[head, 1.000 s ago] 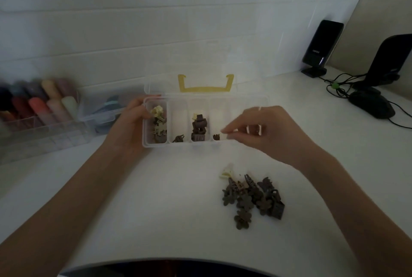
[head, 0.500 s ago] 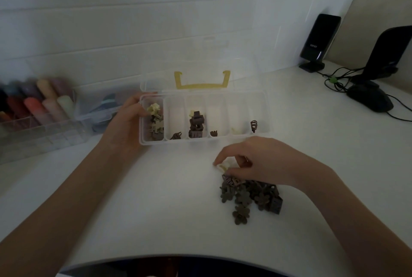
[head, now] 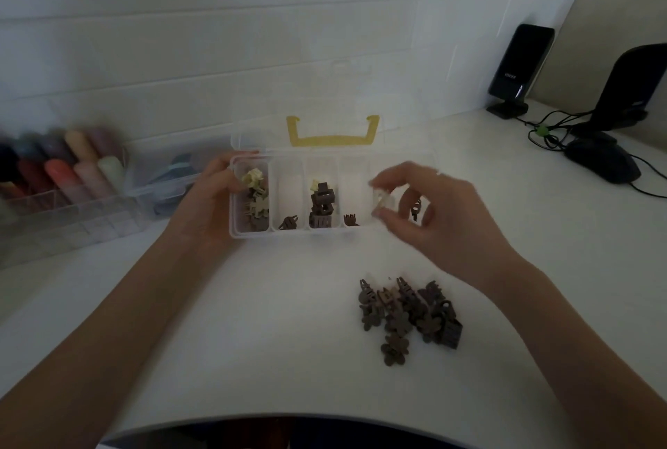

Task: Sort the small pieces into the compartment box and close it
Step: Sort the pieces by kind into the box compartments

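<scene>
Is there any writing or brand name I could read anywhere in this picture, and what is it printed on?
Small pale lettering on the black speaker by the wall: too blurred to read.
Small pale mark on the second black speaker at the right edge: too small to read.
Compartment box, its yellow handle, the brown hair clips and the storage trays on the left: no writing visible.
</scene>
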Tool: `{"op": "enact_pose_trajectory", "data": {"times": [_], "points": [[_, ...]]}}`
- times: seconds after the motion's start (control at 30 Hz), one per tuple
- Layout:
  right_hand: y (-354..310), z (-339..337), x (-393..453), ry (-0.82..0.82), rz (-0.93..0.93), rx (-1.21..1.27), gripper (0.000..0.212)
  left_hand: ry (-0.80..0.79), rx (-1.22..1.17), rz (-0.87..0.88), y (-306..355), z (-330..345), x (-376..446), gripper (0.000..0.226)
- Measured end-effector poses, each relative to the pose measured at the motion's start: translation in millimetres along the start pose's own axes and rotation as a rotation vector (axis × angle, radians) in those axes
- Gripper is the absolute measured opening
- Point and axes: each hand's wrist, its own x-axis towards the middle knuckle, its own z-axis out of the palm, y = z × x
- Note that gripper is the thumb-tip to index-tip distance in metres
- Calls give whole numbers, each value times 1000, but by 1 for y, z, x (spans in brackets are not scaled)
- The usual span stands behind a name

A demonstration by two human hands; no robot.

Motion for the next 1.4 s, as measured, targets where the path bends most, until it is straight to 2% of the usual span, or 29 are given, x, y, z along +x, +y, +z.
{"op": "enact_pose_trajectory", "data": {"times": [0.07,0.2,0.33,0.47,0.6,0.73,0.87,1.07,1.17,1.27,1.4], "points": [[4,-4,1,124,12,-28,27,-5,9,11,0,0,0,36],[12,-5,1,217,125,70,34,10,44,37,0,1,1,41],[13,-1,0,182,69,-100,19,1,41,41,0,0,2,39],[14,7,-3,188,-31,-343,15,-10,30,43,-1,-3,3,40],[16,10,-3,218,10,-288,21,-8,38,42,-1,-3,4,42],[19,8,-1,224,-31,-310,12,-2,48,38,-2,-4,5,43],[20,8,-2,203,-60,-315,18,-6,45,37,-2,-4,4,43],[9,3,-5,-16,-54,-123,19,-7,39,30,0,-4,2,42],[0,-1,-5,-229,-12,-63,18,8,48,28,0,-1,2,41],[-6,2,-7,-497,11,-132,16,11,50,27,0,1,1,43],[-11,8,-9,-642,12,-232,22,4,39,26,1,0,0,39]]}}
